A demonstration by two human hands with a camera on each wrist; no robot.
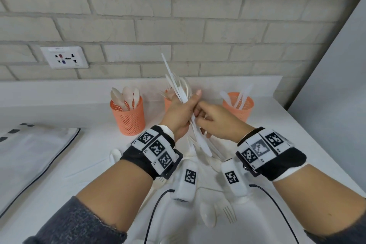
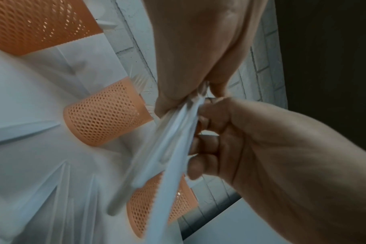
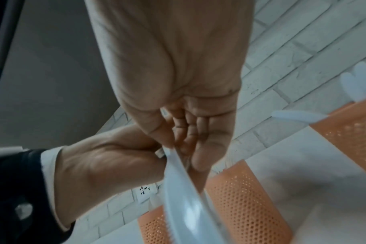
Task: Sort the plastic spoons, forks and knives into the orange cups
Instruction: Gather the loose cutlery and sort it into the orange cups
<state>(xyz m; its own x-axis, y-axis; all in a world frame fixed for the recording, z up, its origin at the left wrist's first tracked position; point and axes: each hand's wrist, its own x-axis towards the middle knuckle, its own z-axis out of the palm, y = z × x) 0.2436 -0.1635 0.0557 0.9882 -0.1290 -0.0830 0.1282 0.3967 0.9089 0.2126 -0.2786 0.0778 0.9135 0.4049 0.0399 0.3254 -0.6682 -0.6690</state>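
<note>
Three orange mesh cups stand by the wall: the left cup [image 1: 128,117] holds spoons, the middle cup [image 1: 168,103] is partly hidden behind my hands, and the right cup [image 1: 238,108] holds knives. My left hand [image 1: 182,113] grips a bundle of white plastic cutlery [image 1: 179,87] that fans upward in front of the middle cup. My right hand [image 1: 212,120] meets it and pinches a white knife [image 1: 204,145] whose serrated blade [image 3: 184,198] points down toward me. In the left wrist view the bundle [image 2: 173,140] runs between both hands.
Loose cutlery lies on the white counter [image 1: 83,166] below my hands, including a spoon [image 1: 208,215] and a fork [image 1: 229,214]. A flat white board [image 1: 33,156] lies at the left. A brick wall with a socket [image 1: 64,57] is behind the cups. A grey panel [image 1: 336,85] closes the right.
</note>
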